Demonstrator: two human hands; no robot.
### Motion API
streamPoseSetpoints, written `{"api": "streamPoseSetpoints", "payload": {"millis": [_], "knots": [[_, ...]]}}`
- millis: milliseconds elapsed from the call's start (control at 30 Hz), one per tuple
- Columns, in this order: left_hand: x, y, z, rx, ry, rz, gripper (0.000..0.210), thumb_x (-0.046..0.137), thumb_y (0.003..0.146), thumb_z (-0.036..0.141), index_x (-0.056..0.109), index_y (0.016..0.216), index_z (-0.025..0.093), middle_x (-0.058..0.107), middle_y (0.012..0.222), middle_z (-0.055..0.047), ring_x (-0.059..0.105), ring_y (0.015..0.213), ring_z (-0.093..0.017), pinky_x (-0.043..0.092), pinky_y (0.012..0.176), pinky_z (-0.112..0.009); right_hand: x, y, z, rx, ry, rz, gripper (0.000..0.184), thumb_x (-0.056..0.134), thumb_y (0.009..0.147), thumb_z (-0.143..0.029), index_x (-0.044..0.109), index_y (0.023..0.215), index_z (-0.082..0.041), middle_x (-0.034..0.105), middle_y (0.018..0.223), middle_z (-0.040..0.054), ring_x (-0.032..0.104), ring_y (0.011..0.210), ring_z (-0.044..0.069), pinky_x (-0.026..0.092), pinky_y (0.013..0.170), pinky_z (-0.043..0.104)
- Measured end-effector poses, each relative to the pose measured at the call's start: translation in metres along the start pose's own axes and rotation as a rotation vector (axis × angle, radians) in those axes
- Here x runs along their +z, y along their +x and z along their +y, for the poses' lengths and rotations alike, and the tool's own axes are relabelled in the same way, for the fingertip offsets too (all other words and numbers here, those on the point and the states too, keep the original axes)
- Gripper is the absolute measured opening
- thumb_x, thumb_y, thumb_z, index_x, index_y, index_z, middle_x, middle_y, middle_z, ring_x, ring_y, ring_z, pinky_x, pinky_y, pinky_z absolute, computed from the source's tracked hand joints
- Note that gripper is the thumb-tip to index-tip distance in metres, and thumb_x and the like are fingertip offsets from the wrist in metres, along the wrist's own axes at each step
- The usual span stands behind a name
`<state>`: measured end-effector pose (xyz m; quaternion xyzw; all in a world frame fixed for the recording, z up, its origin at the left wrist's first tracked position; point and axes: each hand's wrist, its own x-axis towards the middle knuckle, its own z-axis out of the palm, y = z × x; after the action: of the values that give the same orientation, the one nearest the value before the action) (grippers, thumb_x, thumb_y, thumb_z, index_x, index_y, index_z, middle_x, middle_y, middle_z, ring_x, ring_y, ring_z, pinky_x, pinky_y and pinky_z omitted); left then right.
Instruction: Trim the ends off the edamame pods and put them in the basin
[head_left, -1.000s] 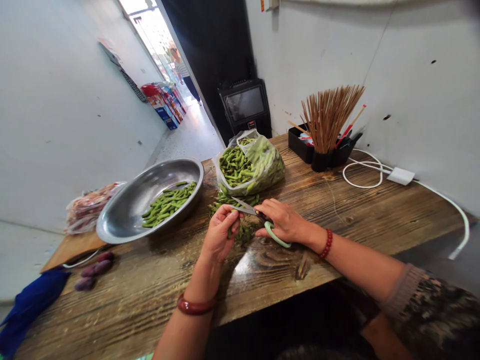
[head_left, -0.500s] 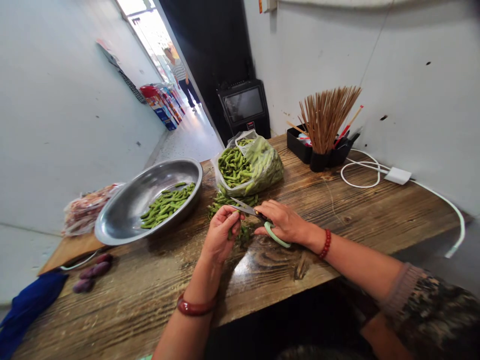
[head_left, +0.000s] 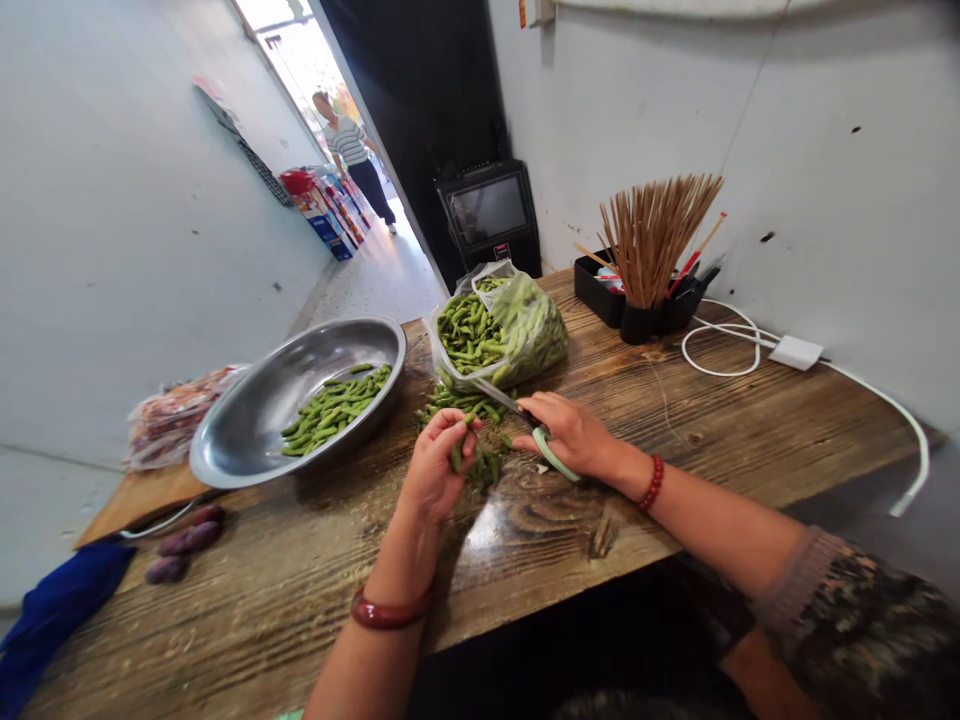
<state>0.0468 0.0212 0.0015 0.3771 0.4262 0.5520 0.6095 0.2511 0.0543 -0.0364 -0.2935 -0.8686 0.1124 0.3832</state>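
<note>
Between the fingers of my left hand point(head_left: 437, 465) are green edamame pods point(head_left: 457, 455), one tip showing at the fingertips. My right hand point(head_left: 566, 432) is closed round scissors point(head_left: 553, 455) with pale green handles, the blades pointing up and left. A loose heap of pods point(head_left: 450, 400) lies just beyond the hands, in front of a clear plastic bag point(head_left: 536, 335) full of pods. Small green trimmings point(head_left: 486, 468) are scattered on the wood below my hands. To the left, a wide steel bowl point(head_left: 240, 410) contains a layer of pods point(head_left: 337, 408).
A black organizer point(head_left: 596, 290) with thin brown sticks point(head_left: 652, 235) stands by the wall, near a white cable point(head_left: 874, 385). Several plums point(head_left: 191, 540), a blue cloth point(head_left: 67, 610) and a bagged pinkish item point(head_left: 176, 420) are on the left. A person point(head_left: 351, 155) is in the doorway.
The scissor blades have moved away from my left fingertips and now look closed together. A small cut piece shows near my right fingers. The person in the doorway has moved left and closer.
</note>
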Motion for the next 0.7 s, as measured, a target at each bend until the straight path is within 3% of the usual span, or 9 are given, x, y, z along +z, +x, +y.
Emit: {"api": "streamPoseSetpoints", "payload": {"millis": [100,200,300,367,433,500,567,700], "knots": [[-0.005,0.002,0.005,-0.02,-0.093,-0.003,0.019,0.071,0.069,0.02,0.056,0.08,0.016,0.063,0.079,-0.001,0.043,0.048,-0.004,0.028,0.039,-0.013,0.0,0.001,0.004,0.044,-0.012,0.057,0.037,0.063,0.088,-0.04,0.052,0.113,-0.015,0.06,0.092,0.0092,0.056,0.085,0.023,0.049,0.076,0.036],[-0.006,0.001,0.01,-0.071,-0.169,-0.032,0.018,0.069,0.072,0.025,0.054,0.077,0.016,0.055,0.069,0.003,0.039,0.044,-0.003,0.025,0.037,-0.013,0.0,0.002,0.004,0.035,-0.013,0.047,0.036,0.062,0.089,-0.04,0.052,0.113,-0.015,0.061,0.092,0.009,0.056,0.085,0.023,0.049,0.076,0.036],[-0.006,0.002,0.008,-0.067,-0.096,-0.034,0.02,0.069,0.076,0.029,0.053,0.073,0.017,0.044,0.06,0.007,0.03,0.039,-0.002,0.019,0.036,-0.014,0.0,0.002,0.004,0.023,-0.012,0.035,0.037,0.062,0.089,-0.039,0.052,0.114,-0.014,0.061,0.093,0.0092,0.056,0.086,0.023,0.049,0.077,0.036],[-0.007,0.005,0.002,-0.007,0.097,-0.003,0.018,0.067,0.079,0.032,0.058,0.076,0.017,0.04,0.055,0.008,0.029,0.038,-0.003,0.02,0.036,-0.015,0.0,0.002,0.004,0.036,-0.015,0.034,0.037,0.062,0.089,-0.04,0.052,0.115,-0.014,0.061,0.094,0.0094,0.056,0.086,0.023,0.049,0.077,0.036],[-0.007,0.008,-0.006,0.114,0.41,0.042,0.014,0.065,0.08,0.031,0.065,0.08,0.017,0.047,0.055,0.006,0.041,0.043,-0.006,0.031,0.043,-0.018,0.0,0.002,0.004,0.052,-0.014,0.027,0.037,0.062,0.089,-0.039,0.052,0.115,-0.015,0.061,0.095,0.0096,0.056,0.087,0.023,0.049,0.078,0.036],[-0.006,0.012,-0.015,0.27,0.763,0.054,0.009,0.065,0.079,0.024,0.071,0.081,0.018,0.061,0.067,-0.001,0.057,0.062,-0.013,0.044,0.06,-0.024,0.0,0.002,0.004,0.062,-0.012,0.014,0.038,0.063,0.088,-0.039,0.053,0.116,-0.015,0.061,0.096,0.01,0.056,0.089,0.023,0.049,0.079,0.037],[-0.005,0.014,-0.021,0.37,1.063,0.002,0.011,0.065,0.078,0.018,0.074,0.084,0.019,0.068,0.078,-0.005,0.061,0.077,-0.018,0.045,0.073,-0.029,0.001,0.002,0.004,0.071,-0.017,0.001,0.039,0.064,0.088,-0.038,0.053,0.116,-0.014,0.061,0.096,0.0103,0.056,0.09,0.024,0.049,0.079,0.037],[-0.004,0.012,-0.025,0.371,1.369,-0.092,0.017,0.062,0.08,0.018,0.075,0.089,0.023,0.067,0.081,-0.006,0.06,0.077,-0.02,0.042,0.071,-0.029,0.001,0.002,0.003,0.087,-0.02,-0.003,0.04,0.064,0.087,-0.039,0.054,0.117,-0.014,0.061,0.096,0.0097,0.056,0.091,0.023,0.049,0.08,0.037]]}}
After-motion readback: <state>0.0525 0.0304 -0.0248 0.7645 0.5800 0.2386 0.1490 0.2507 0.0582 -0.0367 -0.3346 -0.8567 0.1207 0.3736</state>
